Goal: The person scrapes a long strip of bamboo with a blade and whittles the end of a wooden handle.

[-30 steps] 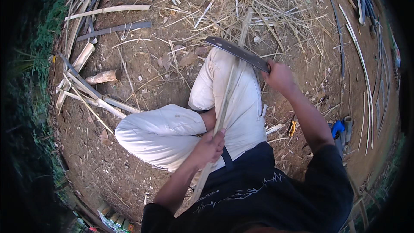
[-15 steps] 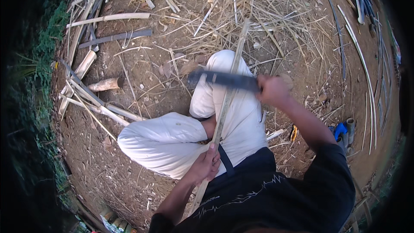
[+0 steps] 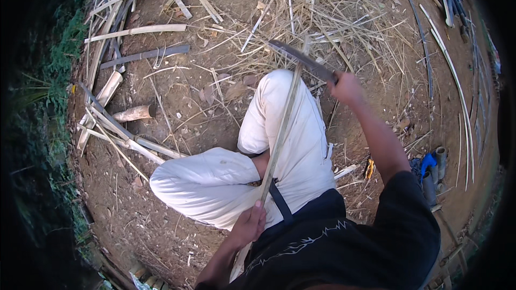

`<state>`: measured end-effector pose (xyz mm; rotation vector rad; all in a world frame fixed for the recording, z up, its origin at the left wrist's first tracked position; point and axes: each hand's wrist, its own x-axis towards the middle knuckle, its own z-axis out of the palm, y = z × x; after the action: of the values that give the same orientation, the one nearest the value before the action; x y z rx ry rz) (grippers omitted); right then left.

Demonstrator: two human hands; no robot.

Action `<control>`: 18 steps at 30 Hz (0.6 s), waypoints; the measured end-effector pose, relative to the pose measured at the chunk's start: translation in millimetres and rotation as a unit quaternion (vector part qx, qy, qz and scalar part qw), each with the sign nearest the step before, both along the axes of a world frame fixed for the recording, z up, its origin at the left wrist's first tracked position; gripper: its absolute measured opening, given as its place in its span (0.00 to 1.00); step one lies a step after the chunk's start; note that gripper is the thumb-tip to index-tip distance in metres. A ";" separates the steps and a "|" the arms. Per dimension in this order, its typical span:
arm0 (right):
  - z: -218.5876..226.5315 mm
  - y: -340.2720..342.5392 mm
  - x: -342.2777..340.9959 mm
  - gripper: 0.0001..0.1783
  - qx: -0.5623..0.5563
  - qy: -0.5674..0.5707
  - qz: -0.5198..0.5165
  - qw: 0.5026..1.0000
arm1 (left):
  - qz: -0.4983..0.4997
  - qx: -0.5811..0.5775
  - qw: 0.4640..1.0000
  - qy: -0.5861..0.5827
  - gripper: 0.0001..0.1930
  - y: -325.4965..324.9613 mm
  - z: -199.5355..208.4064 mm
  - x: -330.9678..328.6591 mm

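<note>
A long, narrow bamboo strip (image 3: 283, 127) runs from beside my waist up across my right thigh and past the knee. My left hand (image 3: 249, 223) is closed round its lower part, near my lap. In my right hand (image 3: 347, 89) is the handle of a machete (image 3: 302, 60), whose dark, broad blade points up and left. The blade lies across the strip near its far end, just beyond my knee. Whether its edge bites into the bamboo, I cannot tell. My fingers cover most of the machete's handle.
Beyond my knees lies a heap of thin shavings (image 3: 344, 27). Split bamboo pieces (image 3: 115, 8) are piled at the far left, with a short bamboo section (image 3: 133, 113) nearer. Long pale strips (image 3: 449, 70) lie at the right, and a blue object (image 3: 428, 161) rests beside bamboo tubes (image 3: 441, 157).
The machete has moved away from me along the strip, from above my thigh to past the knee, and its blade has tilted. My left hand has shifted slightly down and left.
</note>
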<state>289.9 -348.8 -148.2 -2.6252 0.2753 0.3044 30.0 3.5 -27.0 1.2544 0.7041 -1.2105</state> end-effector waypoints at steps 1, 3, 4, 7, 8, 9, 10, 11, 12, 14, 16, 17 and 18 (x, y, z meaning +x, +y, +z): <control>-9.7 -11.7 4.5 0.15 -0.038 -0.062 0.067 0.995 | 0.006 -0.007 1.000 -0.007 0.29 -2.2 0.9 -0.2; -1.1 15.5 -6.4 0.16 -0.029 -0.054 0.114 0.992 | 0.018 -0.004 0.999 -0.030 0.29 -3.0 -0.4 1.2; 4.9 26.6 -11.8 0.16 -0.025 -0.052 0.137 0.989 | 0.018 0.001 0.999 -0.043 0.29 -1.6 -4.3 1.0; -8.2 10.6 -11.4 0.18 -0.078 -0.086 0.224 0.968 | 0.013 0.006 1.000 -0.026 0.28 -3.2 -1.6 2.5; -16.5 4.8 -13.2 0.18 -0.096 -0.087 0.229 0.965 | 0.011 0.010 1.000 -0.004 0.28 -2.8 1.3 -2.5; -6.3 10.2 2.2 0.17 -0.074 -0.031 0.063 0.995 | 0.015 0.003 1.000 -0.017 0.28 -3.8 0.5 -3.2; -8.6 7.6 6.5 0.17 -0.087 -0.020 0.058 0.994 | 0.018 -0.005 0.999 -0.029 0.29 -6.3 -2.2 -2.8; -5.2 7.4 16.5 0.16 -0.099 -0.016 0.054 0.993 | 0.023 -0.011 0.999 -0.048 0.29 -7.7 -5.9 1.5; -1.7 8.9 23.7 0.16 -0.111 -0.011 0.050 0.992 | 0.014 -0.003 0.998 -0.056 0.29 -4.7 -8.2 0.9; -0.2 14.9 4.9 0.16 -0.098 -0.070 0.151 0.981 | -0.005 0.011 0.998 -0.065 0.29 2.6 -11.1 -6.9; -4.3 7.1 -3.2 0.16 -0.119 -0.153 0.296 0.935 | 0.009 0.014 0.999 -0.036 0.30 3.2 -11.4 -5.0; -15.8 -5.6 5.7 0.17 -0.142 -0.086 0.249 0.954 | 0.008 0.009 1.000 -0.025 0.30 1.8 -7.2 -4.5; -22.4 -14.1 9.6 0.16 -0.127 -0.075 0.171 0.974 | 0.005 0.007 1.000 -0.002 0.30 5.7 -3.3 -11.4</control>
<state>299.6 -362.9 -170.6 -2.9271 -0.2055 0.1923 18.6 9.2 -30.3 1.2634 0.7154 -1.1961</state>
